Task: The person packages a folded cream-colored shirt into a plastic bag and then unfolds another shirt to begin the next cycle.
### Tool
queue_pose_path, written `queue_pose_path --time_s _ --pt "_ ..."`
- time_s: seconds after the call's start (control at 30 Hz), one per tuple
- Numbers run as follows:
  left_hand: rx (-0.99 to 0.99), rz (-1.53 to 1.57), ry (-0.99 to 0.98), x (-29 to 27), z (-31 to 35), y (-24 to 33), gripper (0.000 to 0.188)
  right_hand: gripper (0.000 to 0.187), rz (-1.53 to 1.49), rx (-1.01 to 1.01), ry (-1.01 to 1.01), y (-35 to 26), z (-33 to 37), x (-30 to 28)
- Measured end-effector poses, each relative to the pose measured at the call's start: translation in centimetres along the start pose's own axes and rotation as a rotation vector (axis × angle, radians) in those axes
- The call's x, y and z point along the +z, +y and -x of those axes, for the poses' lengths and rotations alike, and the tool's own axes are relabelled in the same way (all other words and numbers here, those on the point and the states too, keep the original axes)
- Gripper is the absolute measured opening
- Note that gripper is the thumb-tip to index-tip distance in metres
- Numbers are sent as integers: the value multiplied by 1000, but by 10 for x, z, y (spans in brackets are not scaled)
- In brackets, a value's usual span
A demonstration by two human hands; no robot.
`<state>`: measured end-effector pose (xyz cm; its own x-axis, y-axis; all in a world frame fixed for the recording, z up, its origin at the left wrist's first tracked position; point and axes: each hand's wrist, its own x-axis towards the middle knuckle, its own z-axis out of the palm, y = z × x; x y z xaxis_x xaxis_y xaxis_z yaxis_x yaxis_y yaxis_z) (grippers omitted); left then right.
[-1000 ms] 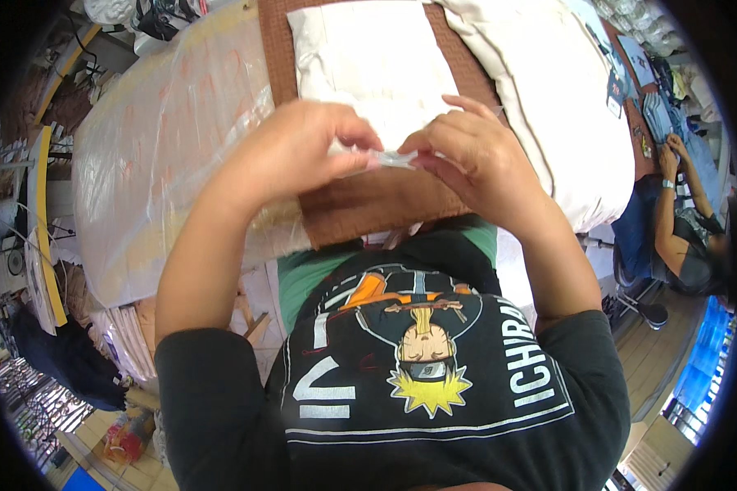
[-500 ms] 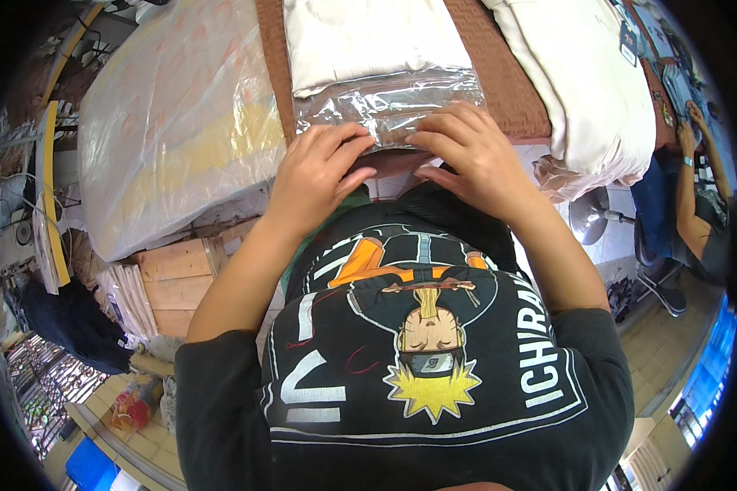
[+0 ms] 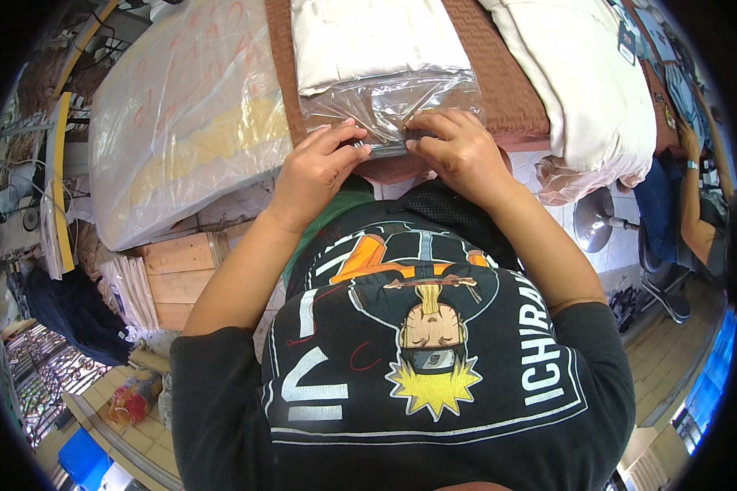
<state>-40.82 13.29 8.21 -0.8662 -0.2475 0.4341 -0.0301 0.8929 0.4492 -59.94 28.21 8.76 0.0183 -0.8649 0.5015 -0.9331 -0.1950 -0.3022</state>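
Bag (image 3: 381,96), long axis seemingly away from torso (image 3: 430,344), loose near end in both hands' (image 3: 323,168) (image 3: 463,155) pinch

- Two hands are gripping at upper centre: one left hand (image 3: 319,168), one right hand (image 3: 460,154).
- One clear plastic bag (image 3: 385,106) is stretching between them.
- One folded white garment (image 3: 377,41) is lying at top centre.
- One dark hang tag (image 3: 627,42) is showing at upper right.
- One large wrapped bundle (image 3: 192,106) is filling the upper left.
- One co-worker (image 3: 696,225) is appearing far right.
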Motion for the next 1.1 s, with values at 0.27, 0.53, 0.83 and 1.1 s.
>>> queue_pose_path --time_s 0.27,0.53,0.83,1.1 --pt "126 -48 -4 3 10 -8 27 23 105 -55 8 -1 15 -2" --pt "158 -19 172 -34 54 -16 57 47 140 65 82 12 41 -62" --pt "-56 -473 -7 -57 6 -68 61 71 167 130 -91 74 17 -53" --pt "102 -331 -15 -48 -5 -65 50 78 98 106 -122 62 14 -38"
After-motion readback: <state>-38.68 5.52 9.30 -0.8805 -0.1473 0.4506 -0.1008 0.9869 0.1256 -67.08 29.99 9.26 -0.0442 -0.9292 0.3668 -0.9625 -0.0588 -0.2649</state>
